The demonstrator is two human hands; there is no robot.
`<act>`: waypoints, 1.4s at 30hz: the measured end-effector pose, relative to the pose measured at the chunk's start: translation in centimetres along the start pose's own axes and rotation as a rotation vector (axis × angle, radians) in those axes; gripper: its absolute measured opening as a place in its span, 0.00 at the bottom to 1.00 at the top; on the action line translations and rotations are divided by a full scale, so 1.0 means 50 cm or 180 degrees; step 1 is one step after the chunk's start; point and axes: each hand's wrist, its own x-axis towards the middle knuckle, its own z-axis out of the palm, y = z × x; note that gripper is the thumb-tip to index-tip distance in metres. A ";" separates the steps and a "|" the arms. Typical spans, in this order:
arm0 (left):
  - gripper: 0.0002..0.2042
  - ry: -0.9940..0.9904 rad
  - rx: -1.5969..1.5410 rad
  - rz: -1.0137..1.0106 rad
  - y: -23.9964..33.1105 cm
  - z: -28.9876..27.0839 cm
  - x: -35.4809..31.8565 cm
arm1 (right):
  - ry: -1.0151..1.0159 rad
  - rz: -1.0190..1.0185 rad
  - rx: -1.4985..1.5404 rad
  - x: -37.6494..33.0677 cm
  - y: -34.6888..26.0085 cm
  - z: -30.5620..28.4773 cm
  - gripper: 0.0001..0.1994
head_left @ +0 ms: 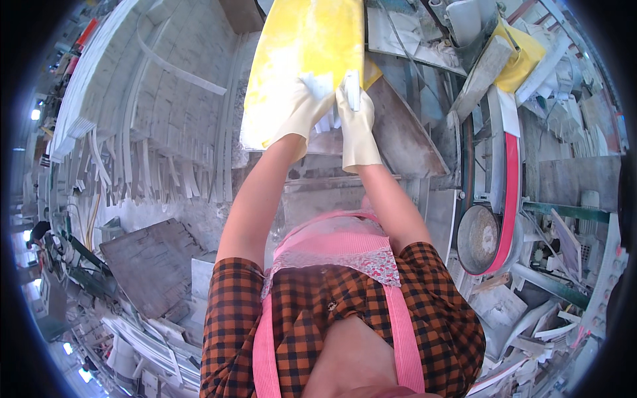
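Both my hands wear cream rubber gloves and meet over the near right part of a yellow, white-dusted surface. My right hand is closed around a short white strip, with the thumb side against it. Close beside it, my left hand has its fingers curled inward. A pale piece shows at those fingertips, but glare hides whether they grip it. More whitish pieces show below, between the two gloves, partly hidden by them.
Stacked pale slabs and strips fill the left side. To the right, a red belt runs round a wheel. Brown boards lie beside the yellow surface. A yellow cloth or bag and scraps are at the far right.
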 end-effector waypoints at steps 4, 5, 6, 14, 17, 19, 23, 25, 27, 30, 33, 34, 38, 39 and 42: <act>0.41 -0.0077 -0.0118 0.0027 -0.006 0.005 0.004 | -0.0085 0.0210 -0.1300 0.023 0.016 0.014 0.23; 0.40 -0.0101 -0.0140 0.0055 -0.004 0.005 0.002 | -0.0113 0.0173 -0.1319 0.023 0.017 0.013 0.23; 0.40 -0.0120 -0.0172 0.0075 0.001 0.006 0.002 | -0.0156 0.0127 -0.1339 0.023 0.017 0.012 0.23; 0.39 -0.0582 -0.1711 -0.0493 0.029 -0.062 -0.041 | -0.1613 -0.0247 0.0116 -0.003 0.035 -0.025 0.41; 0.44 0.0038 -0.0636 -0.0435 0.064 -0.020 -0.047 | -0.1671 0.0242 -0.0370 -0.011 0.027 -0.037 0.47; 0.54 0.0532 0.0580 -0.0660 0.085 0.020 -0.041 | -0.1950 0.0073 0.0609 -0.010 0.020 -0.048 0.51; 0.59 0.0521 0.0588 -0.0819 0.084 0.040 -0.031 | -0.2681 0.0194 0.1943 0.024 0.027 -0.080 0.53; 0.56 0.0367 0.0430 -0.0850 0.080 0.030 -0.026 | -0.3032 0.0254 0.2228 0.047 0.045 -0.094 0.50; 0.55 0.0263 0.0592 -0.0704 0.085 0.014 -0.029 | -0.3039 0.0292 0.1821 0.053 0.064 -0.090 0.55; 0.56 -0.0170 0.1124 -0.0342 0.098 -0.020 -0.045 | -0.2934 -0.0122 0.1719 0.033 0.083 -0.107 0.53; 0.59 -0.0628 0.1572 -0.0231 0.107 -0.049 -0.045 | -0.2965 0.0247 0.0932 0.036 0.075 -0.170 0.40; 0.60 -0.0723 0.1698 -0.0251 0.105 -0.051 -0.044 | -0.2892 0.0695 0.0302 0.052 0.066 -0.206 0.35; 0.64 -0.0054 0.0969 -0.0057 0.059 -0.031 -0.071 | -0.2442 -0.0169 0.0884 0.173 0.017 -0.212 0.27; 0.65 0.0384 0.0755 0.0006 0.037 -0.013 -0.091 | -0.2740 -0.0143 0.0891 0.187 0.010 -0.201 0.27; 0.67 0.1653 -0.2335 -0.0215 -0.040 0.048 -0.147 | -0.2986 0.0648 0.0779 0.198 0.006 -0.130 0.30</act>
